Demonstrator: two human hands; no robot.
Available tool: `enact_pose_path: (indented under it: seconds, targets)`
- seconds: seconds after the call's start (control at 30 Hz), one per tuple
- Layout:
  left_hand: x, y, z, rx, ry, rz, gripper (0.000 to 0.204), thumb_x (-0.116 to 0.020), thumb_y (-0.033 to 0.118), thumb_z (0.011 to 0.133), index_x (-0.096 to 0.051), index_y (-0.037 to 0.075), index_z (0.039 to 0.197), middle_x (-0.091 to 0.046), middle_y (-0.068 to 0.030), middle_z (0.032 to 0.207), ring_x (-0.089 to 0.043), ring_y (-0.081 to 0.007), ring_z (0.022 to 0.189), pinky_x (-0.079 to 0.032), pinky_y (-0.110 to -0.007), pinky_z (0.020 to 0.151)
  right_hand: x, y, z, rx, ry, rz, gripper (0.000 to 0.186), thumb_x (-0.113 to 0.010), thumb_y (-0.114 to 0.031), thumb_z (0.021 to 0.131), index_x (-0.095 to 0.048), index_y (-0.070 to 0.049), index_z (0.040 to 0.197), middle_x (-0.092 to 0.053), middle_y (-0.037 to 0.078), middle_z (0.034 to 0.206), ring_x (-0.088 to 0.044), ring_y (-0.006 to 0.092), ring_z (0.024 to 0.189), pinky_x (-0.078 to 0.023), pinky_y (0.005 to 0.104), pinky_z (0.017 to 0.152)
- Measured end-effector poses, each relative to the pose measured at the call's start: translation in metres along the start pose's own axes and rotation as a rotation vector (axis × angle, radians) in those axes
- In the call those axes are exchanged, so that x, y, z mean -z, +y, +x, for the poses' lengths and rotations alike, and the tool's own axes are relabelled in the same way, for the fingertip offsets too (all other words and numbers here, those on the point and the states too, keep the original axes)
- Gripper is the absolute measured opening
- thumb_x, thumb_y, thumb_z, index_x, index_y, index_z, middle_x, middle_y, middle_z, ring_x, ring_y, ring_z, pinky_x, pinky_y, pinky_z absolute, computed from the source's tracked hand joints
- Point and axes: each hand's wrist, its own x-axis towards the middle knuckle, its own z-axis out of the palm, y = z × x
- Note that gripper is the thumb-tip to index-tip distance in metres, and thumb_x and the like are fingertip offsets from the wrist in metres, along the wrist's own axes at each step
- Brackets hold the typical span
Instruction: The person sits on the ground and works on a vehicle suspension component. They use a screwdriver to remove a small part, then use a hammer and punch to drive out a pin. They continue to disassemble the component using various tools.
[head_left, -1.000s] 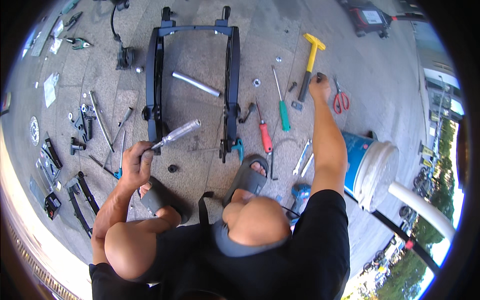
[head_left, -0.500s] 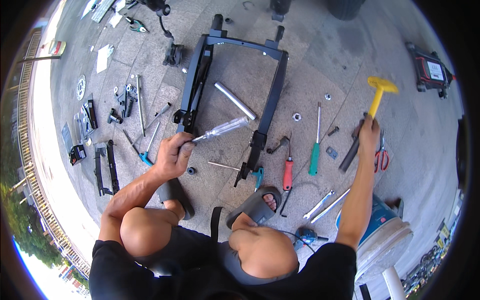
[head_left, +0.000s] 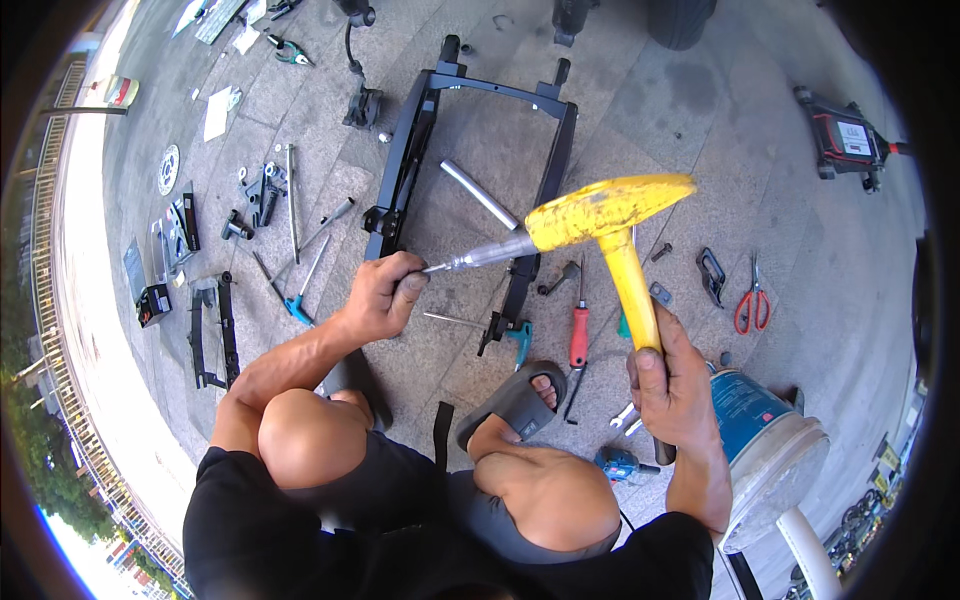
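Your right hand (head_left: 672,385) grips a yellow-headed hammer (head_left: 612,225); your left hand (head_left: 385,296) clasps a silver metal rod (head_left: 480,256) above the black steel frame (head_left: 470,190), red-handled screwdriver (head_left: 579,335) nearby.

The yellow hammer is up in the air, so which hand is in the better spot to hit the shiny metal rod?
The right hand, most likely. It grips the yellow hammer by its handle, head raised right beside the metal rod. The left hand is busy holding that rod near the black frame.

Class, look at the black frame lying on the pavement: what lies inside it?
Inside the black frame a loose silver tube lies on bare paving. The yellow hammer covers the frame's right rail lower down.
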Motion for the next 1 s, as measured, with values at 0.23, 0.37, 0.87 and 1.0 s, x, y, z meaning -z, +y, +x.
enact_pose_path:
  seconds: [0.23,0.37,0.87,1.0]
  targets:
    - [0.007,0.008,-0.003,-0.063,0.103,-0.023,0.013,-0.055,0.014,0.091,-0.055,0.001,0.092,-0.054,-0.0125,0.064,-0.056,-0.0282,0.053,-0.044,-0.036,0.050,-0.005,-0.002,-0.007,-0.024,0.027,0.106,0.051,-0.047,-0.027,0.097,-0.037,0.000,0.139,-0.054,0.005,0.075,-0.048,0.0095,0.056,-0.041,0.0242,0.051]
    - [0.010,0.012,0.001,-0.094,0.109,-0.013,0.012,-0.055,0.014,0.091,-0.055,0.001,0.092,-0.053,-0.0127,0.063,-0.056,-0.0285,0.054,-0.043,-0.037,0.050,-0.010,-0.005,-0.005,0.060,0.025,0.080,0.053,-0.043,-0.032,0.099,-0.034,-0.001,0.141,-0.050,0.001,0.067,-0.040,0.0047,0.045,-0.037,0.0211,0.041]
    - [0.004,0.005,0.004,-0.005,0.061,-0.048,0.009,-0.055,0.011,0.090,-0.055,0.002,0.092,-0.053,-0.0105,0.060,-0.056,-0.0256,0.049,-0.043,-0.034,0.048,0.006,-0.008,-0.001,-0.051,0.066,0.029,0.055,-0.050,-0.031,0.096,-0.038,0.000,0.139,-0.063,0.021,0.105,-0.065,0.0283,0.093,-0.049,0.0348,0.078]
    - [0.002,0.006,0.002,-0.024,0.027,-0.065,0.006,-0.054,0.008,0.088,-0.055,0.002,0.088,-0.052,-0.0106,0.058,-0.057,-0.0278,0.050,-0.044,-0.035,0.048,0.003,-0.008,-0.001,-0.050,-0.043,-0.032,0.053,-0.051,-0.025,0.094,-0.039,0.001,0.139,-0.063,0.021,0.106,-0.064,0.0265,0.087,-0.049,0.0348,0.077]
